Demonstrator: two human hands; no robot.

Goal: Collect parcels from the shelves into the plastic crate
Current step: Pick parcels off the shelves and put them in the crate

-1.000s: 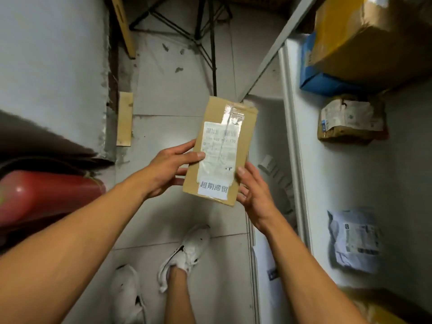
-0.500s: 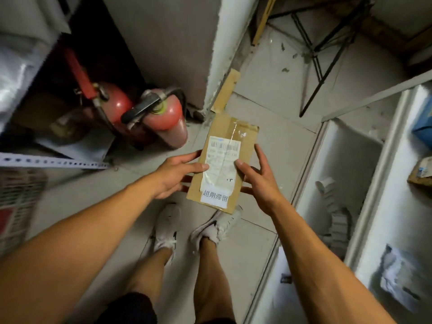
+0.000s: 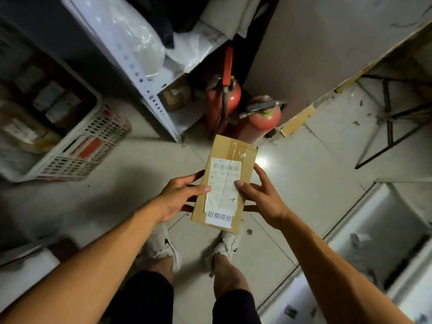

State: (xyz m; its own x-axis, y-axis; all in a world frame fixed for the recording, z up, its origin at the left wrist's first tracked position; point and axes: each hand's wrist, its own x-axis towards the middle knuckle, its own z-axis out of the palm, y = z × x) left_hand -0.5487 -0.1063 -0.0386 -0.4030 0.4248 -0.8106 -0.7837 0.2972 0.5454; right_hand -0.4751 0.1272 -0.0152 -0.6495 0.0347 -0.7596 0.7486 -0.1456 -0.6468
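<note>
A flat brown cardboard parcel [image 3: 230, 155] with a white shipping label and a white sticker is held in front of me above the floor. My left hand [image 3: 180, 198] grips its left edge, thumb on top of the label. My right hand [image 3: 261, 197] grips its right edge, thumb on the label too, fingers spread beneath. The white plastic crate [image 3: 93, 134] with a perforated wall stands on the floor at the far left, with several parcels inside.
Two red fire extinguishers [image 3: 261, 118] stand beyond the parcel beside a wall corner. A white perforated metal shelf post [image 3: 149, 94] rises left of them, plastic bags on the shelf. White shelving [image 3: 364, 232] runs along the right. My feet in white shoes are below.
My view has swung left, away from the right-hand shelves; the crate has come into sight at far left. Both hands keep hold of the parcel.
</note>
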